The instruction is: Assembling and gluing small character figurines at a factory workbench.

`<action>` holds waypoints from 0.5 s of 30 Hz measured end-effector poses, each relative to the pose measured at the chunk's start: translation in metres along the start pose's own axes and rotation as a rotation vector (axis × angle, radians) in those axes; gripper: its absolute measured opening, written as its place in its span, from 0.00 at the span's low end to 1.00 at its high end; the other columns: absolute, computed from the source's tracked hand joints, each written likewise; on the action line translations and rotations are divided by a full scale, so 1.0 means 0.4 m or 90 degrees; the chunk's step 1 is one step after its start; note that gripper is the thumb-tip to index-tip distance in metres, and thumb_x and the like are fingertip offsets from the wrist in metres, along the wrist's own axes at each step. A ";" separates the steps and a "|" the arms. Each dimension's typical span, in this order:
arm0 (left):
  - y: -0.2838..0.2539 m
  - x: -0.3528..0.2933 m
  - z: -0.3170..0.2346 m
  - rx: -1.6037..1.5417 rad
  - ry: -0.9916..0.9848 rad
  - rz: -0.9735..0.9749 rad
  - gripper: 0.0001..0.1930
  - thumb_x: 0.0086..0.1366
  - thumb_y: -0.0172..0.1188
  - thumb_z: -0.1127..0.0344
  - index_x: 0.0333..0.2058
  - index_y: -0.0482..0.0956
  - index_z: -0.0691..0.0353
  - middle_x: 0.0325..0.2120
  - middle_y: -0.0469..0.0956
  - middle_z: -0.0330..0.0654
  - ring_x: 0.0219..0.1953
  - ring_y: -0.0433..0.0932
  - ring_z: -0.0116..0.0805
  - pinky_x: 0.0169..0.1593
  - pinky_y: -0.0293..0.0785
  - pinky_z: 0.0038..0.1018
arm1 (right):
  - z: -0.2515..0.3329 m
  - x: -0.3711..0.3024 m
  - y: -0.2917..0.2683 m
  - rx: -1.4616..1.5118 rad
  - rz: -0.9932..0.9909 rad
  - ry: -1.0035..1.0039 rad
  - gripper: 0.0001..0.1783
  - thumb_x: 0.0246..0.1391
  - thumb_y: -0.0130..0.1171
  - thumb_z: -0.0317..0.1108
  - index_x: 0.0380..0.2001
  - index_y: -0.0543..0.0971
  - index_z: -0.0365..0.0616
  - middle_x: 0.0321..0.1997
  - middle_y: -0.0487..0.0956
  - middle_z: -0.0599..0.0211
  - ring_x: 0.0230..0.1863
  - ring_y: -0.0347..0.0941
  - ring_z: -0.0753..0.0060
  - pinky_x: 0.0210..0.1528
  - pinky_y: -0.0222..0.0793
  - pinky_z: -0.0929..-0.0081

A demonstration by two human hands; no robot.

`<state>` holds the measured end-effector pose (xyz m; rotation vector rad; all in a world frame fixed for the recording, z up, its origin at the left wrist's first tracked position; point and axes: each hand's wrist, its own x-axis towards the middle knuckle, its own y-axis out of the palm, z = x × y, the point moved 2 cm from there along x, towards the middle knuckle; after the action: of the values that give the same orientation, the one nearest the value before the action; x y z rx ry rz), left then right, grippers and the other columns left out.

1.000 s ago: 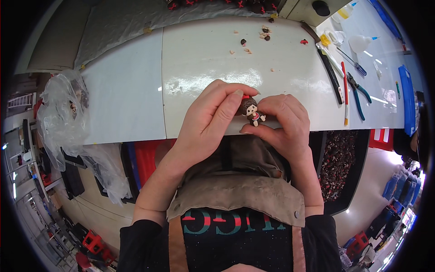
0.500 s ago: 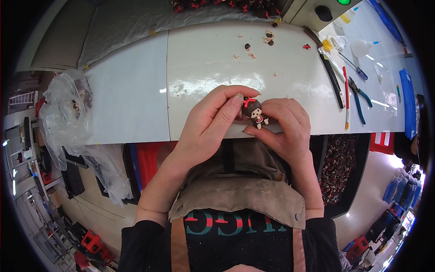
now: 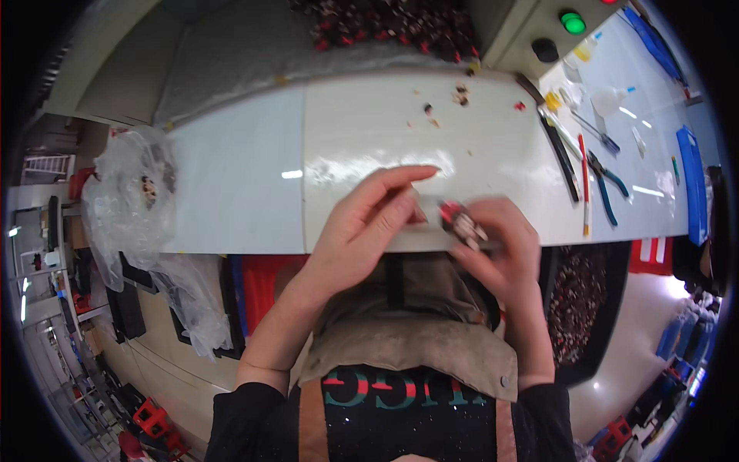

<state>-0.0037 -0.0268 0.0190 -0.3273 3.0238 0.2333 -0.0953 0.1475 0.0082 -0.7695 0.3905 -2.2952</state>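
A small figurine (image 3: 464, 225) with dark brown hair, a red bow and a pale face is held over the table's near edge. My right hand (image 3: 509, 242) pinches it between thumb and fingers, and both are smeared by motion. To its left, apart from the figurine, is my left hand (image 3: 368, 229). Its index finger stretches out, the thumb stands away from it, and the other fingers are partly curled. I see nothing held in it.
Small brown and pale scraps (image 3: 460, 95) lie on the white tabletop (image 3: 369, 131). Many figurines (image 3: 385, 27) are massed at the back. Right are pliers (image 3: 604, 185), a screwdriver (image 3: 599, 132) and a red-handled brush (image 3: 584, 185). Below sits a black bin (image 3: 612, 308); a plastic bag (image 3: 115, 200) hangs left.
My right hand has drawn the figurine right and slightly down, away from my left hand, which has let go of it. The view has tilted, showing more figurines at the back.
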 end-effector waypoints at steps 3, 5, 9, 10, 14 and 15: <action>-0.043 0.002 -0.028 0.092 0.065 0.032 0.16 0.67 0.48 0.71 0.53 0.70 0.64 0.34 0.70 0.34 0.39 0.71 0.22 0.48 0.66 0.20 | 0.013 -0.097 -0.094 0.223 0.058 0.252 0.16 0.38 0.60 0.31 0.33 0.75 0.35 0.33 0.74 0.65 0.35 0.69 0.75 0.38 0.63 0.77; -0.090 0.033 -0.055 0.172 0.087 0.006 0.16 0.67 0.50 0.70 0.52 0.71 0.64 0.35 0.71 0.34 0.39 0.70 0.21 0.48 0.66 0.19 | 0.015 -0.156 -0.182 0.275 0.094 0.371 0.11 0.40 0.56 0.30 0.30 0.74 0.37 0.29 0.73 0.70 0.32 0.68 0.78 0.35 0.62 0.79; -0.200 0.153 -0.109 0.339 0.156 -0.111 0.15 0.66 0.52 0.68 0.51 0.72 0.63 0.37 0.72 0.33 0.41 0.70 0.20 0.47 0.66 0.18 | -0.095 -0.416 -0.368 0.074 0.020 0.731 0.09 0.49 0.57 0.34 0.27 0.73 0.40 0.24 0.72 0.76 0.27 0.68 0.83 0.32 0.62 0.83; -0.247 0.194 -0.109 0.351 0.184 -0.153 0.14 0.65 0.52 0.67 0.49 0.74 0.61 0.35 0.74 0.36 0.37 0.71 0.22 0.43 0.68 0.19 | -0.128 -0.477 -0.407 0.029 0.010 0.789 0.10 0.48 0.59 0.35 0.27 0.73 0.39 0.23 0.72 0.75 0.27 0.68 0.82 0.31 0.63 0.82; -0.390 0.371 -0.144 0.515 0.218 -0.308 0.14 0.62 0.55 0.64 0.46 0.76 0.59 0.32 0.79 0.45 0.33 0.77 0.34 0.40 0.73 0.27 | -0.306 -0.859 -0.566 -0.329 0.082 0.907 0.14 0.47 0.63 0.37 0.25 0.73 0.37 0.19 0.73 0.70 0.24 0.69 0.78 0.30 0.67 0.77; -0.440 0.427 -0.126 0.576 0.313 -0.332 0.14 0.61 0.55 0.64 0.46 0.77 0.59 0.33 0.79 0.47 0.34 0.79 0.38 0.41 0.74 0.29 | -0.310 -0.913 -0.584 -0.347 0.062 0.941 0.14 0.47 0.62 0.38 0.25 0.73 0.36 0.21 0.74 0.71 0.25 0.70 0.77 0.29 0.67 0.77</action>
<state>-0.1350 -0.2401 0.0256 -1.1384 2.8985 -1.3549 -0.0727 0.5750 -0.1336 0.8875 1.6480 -2.2568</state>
